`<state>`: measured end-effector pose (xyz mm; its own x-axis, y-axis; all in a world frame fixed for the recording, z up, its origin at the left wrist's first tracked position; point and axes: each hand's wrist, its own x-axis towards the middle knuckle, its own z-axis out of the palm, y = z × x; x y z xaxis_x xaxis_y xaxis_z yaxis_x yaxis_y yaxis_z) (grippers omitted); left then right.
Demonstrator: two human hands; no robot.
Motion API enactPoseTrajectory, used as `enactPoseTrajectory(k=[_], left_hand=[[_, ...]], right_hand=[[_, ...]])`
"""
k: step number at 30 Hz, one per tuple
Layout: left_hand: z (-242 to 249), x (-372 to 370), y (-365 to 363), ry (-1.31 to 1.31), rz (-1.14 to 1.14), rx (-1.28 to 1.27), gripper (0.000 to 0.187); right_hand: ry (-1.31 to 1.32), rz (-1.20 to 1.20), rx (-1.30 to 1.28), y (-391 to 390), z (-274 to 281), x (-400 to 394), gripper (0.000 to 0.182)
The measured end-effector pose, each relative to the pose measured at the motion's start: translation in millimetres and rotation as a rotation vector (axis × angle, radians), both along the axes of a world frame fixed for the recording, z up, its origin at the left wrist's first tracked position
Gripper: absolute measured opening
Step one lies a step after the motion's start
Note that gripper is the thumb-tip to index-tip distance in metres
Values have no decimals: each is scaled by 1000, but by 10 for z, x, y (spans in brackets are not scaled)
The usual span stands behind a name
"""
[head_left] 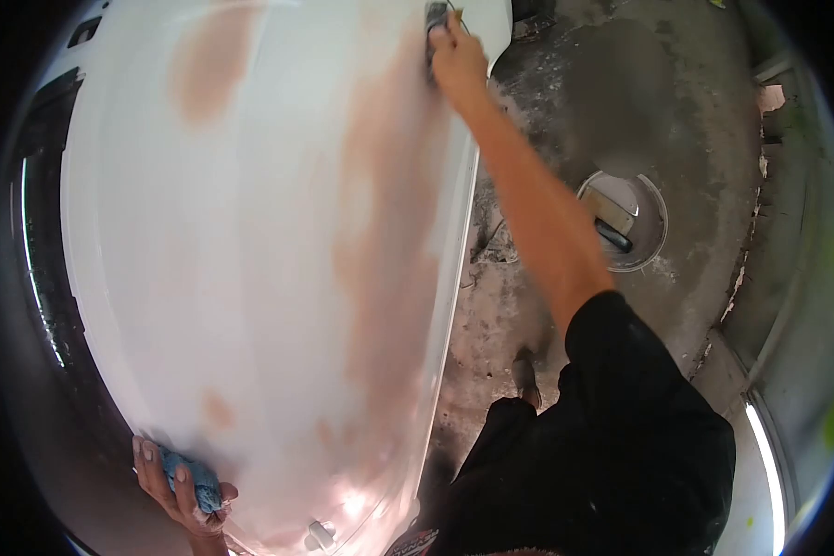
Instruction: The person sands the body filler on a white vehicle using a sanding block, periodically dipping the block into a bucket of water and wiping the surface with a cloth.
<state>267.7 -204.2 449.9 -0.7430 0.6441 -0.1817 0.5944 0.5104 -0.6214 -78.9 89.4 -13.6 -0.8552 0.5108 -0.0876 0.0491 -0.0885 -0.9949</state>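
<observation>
A large white vehicle panel with reddish-brown patches fills the left and middle of the head view. My right arm reaches far across its right side. At the top, my right hand is closed round a dark block that lies on the panel near its right edge; the fingers partly cover it. Down at the lower left, my left hand grips a crumpled blue cloth at the panel's near left edge.
A round bucket stands on the stained concrete floor right of the panel, with a tan flat piece and a dark-handled tool in it. Dark trim borders the panel's left side. A wall rises at the far right.
</observation>
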Motion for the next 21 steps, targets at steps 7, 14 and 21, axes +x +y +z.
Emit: enactPoseTrajectory(k=[7,14,21], left_hand=[[-30,-59,-4,-4,-47,10,67],[10,-52,0,-9,-51,-6,67],[27,-50,-10,-23,-22,5,69]], right_hand=[[349,-57,157,-510,2,977,48],[-123,61,-157,-8,-264,94,54],[152,-72,180,-385,-486,489,50]])
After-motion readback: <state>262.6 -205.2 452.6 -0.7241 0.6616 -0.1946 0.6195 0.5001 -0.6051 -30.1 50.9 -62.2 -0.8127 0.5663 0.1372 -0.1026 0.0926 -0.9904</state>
